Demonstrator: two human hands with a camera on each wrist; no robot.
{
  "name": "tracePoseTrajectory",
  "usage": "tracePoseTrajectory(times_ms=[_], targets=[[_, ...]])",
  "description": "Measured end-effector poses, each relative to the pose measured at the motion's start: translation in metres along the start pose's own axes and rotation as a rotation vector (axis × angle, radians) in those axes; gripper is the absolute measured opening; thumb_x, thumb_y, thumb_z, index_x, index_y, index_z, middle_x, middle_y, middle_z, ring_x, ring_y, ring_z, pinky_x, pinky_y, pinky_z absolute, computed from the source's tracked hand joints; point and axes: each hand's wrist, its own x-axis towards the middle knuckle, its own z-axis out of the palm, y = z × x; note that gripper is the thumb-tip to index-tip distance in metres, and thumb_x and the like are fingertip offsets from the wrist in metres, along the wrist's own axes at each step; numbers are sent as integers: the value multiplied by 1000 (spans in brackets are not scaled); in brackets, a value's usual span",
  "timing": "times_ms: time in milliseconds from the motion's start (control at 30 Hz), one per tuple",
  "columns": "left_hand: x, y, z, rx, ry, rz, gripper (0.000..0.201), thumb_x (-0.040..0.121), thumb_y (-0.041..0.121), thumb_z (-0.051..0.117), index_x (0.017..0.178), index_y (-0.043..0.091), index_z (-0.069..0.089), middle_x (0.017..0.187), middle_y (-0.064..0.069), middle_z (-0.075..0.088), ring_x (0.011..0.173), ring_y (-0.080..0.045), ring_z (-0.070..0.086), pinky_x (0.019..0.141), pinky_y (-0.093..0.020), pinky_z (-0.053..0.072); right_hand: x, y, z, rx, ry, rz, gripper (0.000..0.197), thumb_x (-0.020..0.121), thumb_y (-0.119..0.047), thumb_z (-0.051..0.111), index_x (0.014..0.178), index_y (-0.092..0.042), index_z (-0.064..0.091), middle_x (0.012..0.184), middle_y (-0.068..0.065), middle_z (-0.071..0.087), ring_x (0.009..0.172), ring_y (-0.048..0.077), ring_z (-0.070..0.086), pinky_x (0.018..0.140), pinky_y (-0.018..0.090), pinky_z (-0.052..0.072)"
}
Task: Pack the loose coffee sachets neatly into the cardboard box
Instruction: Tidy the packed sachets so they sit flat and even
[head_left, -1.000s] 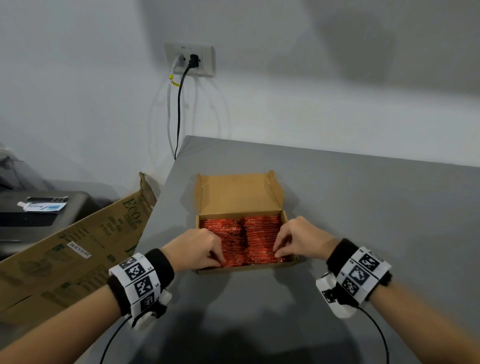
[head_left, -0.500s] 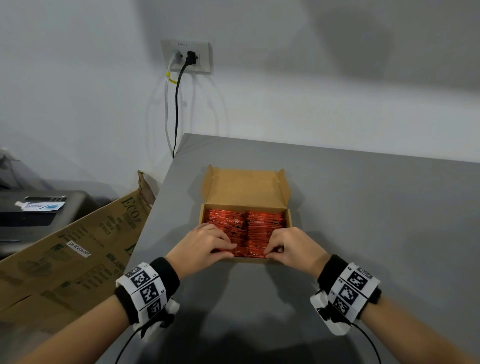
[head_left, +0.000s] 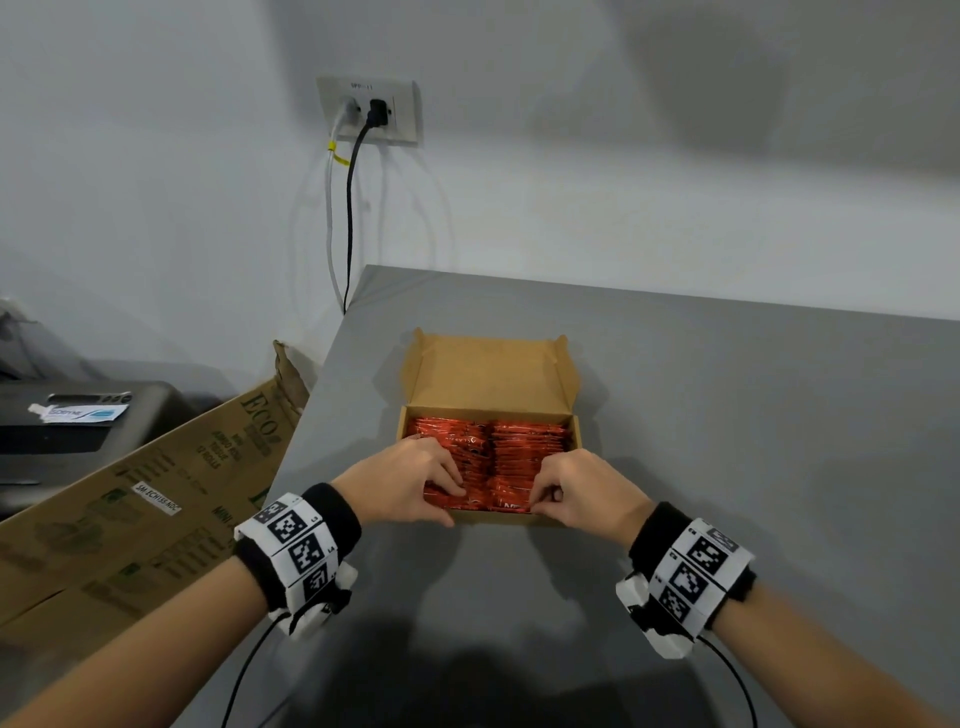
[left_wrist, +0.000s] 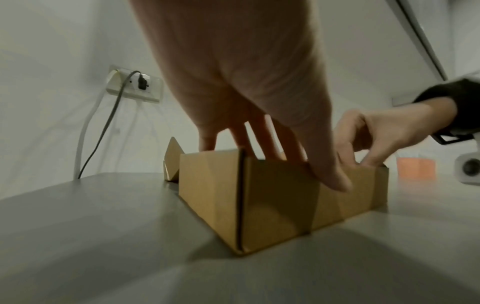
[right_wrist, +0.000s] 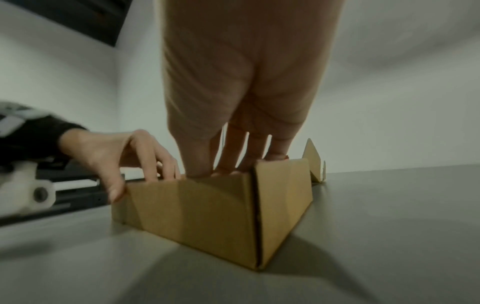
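While both hands work at its near edge, the cardboard box (head_left: 488, 415) lies on the grey table (head_left: 727, 467) with its long axis running left to right and its opening facing up. Its lid (head_left: 491, 371) is folded back on the far side, with the side flaps raised. Red coffee sachets (head_left: 524, 447) fill the box in two side-by-side rows, each sachet with its long axis left to right, stacked from the far wall toward the near wall.

Left hand (head_left: 402, 483): fingers curled down into the left row, thumb outside on the near wall; the left wrist view shows the fingers (left_wrist: 262, 142) slightly spread and dipping behind the wall. Right hand (head_left: 584, 488): fingertips drawn together at the near end of the right row, apparently pinching a sachet edge, though the contact is partly hidden. In the right wrist view its fingers (right_wrist: 236, 148) reach over the near wall into the box.

Compared with one second earlier, the box sits farther from the person and squarer to the table edge, and both hands have come closer together at the near wall. To the left of the table stands a large printed carton (head_left: 156, 499); a wall socket (head_left: 369, 111) with two cables is beyond it.
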Motion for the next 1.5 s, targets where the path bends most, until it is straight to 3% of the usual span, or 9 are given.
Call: tracePoseTrajectory(times_ms=[167,267,433,633,833,1033,1133,1267,1500], targets=[[0,-2,6,62,73,17,31,83,34,66,108,15,71,115,0,65,113,-18,53,106,-37,36,7,2,-5,-131,-18,45,12,85,-27,64,88,-22,74,93,-8,67,89,11,60,76,26,48],[-4,5,10,105,246,-3,55,87,54,45,125,16,59,127,0,58,122,-15,49,113,-36,28,1,5,-1,-160,249,43,33,90,-42,50,104,-20,70,106,-5,66,103,15,56,91,38,47],[0,19,30,209,158,-203,79,92,61,8,147,4,14,154,-9,8,142,-22,4,116,-41,9,-15,-13,32,-237,106,112,91,84,-72,-3,149,-9,7,155,4,4,145,19,4,117,46,-4],[9,18,33,247,-16,-245,121,56,79,-31,146,1,-9,155,-17,-10,144,-28,-10,112,-35,-10,-13,-9,44,-354,-46,198,81,92,-67,11,132,-9,51,134,10,54,126,23,50,101,54,18],[25,31,19,162,-2,-312,100,78,75,8,147,6,-10,155,-8,-16,144,-19,-12,116,-39,-4,-3,-4,32,-270,96,163,98,75,-74,-16,149,-15,9,158,3,8,146,14,3,114,48,-10],[55,45,15,203,-40,-176,68,99,40,26,148,7,-6,157,-8,-11,145,-18,-7,119,-40,3,8,-6,30,-258,172,249,108,70,-71,-29,149,-10,12,157,7,14,145,19,9,113,55,-2],[60,45,15,174,9,-146,67,99,37,32,149,5,1,158,-9,-4,145,-19,1,119,-38,9,4,-3,25,-200,273,252,87,88,-62,-12,142,-12,36,146,7,40,137,22,35,110,57,17],[65,43,14,132,155,-112,51,100,24,34,145,3,24,152,-11,21,140,-22,20,115,-37,23,12,16,21,-267,599,320,28,89,-23,56,112,-9,64,110,8,66,100,29,62,83,53,48],[77,39,7,-8,401,-252,36,90,-6,36,122,4,50,123,-9,52,114,-21,46,98,-27,37,23,27,-2,-299,460,268,5,78,-23,73,83,-20,75,81,-1,66,86,26,55,75,37,22]])
